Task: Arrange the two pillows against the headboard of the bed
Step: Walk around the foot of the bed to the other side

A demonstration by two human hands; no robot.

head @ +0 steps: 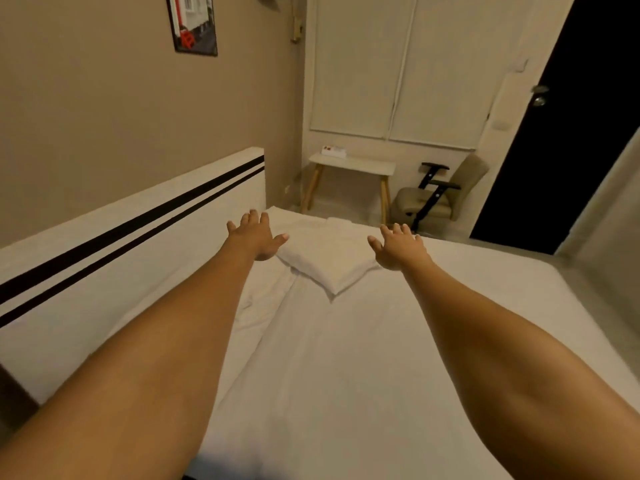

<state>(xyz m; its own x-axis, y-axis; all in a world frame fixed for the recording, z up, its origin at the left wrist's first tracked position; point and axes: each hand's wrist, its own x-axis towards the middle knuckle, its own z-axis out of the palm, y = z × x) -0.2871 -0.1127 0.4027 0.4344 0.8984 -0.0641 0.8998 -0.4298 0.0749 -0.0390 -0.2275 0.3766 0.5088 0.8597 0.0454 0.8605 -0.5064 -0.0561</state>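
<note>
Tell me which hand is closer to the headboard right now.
The left hand. It reaches out on the headboard side of the pillow, while the right hand is on the pillow's far side. Both are open.

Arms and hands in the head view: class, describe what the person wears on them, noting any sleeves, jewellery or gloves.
Both forearms are bare as far as the frame shows, with no sleeves in view. The left hand and right hand wear no gloves. No watch, bracelet or ring is visible on either, though the fingers are too small to rule out a thin ring.
</note>
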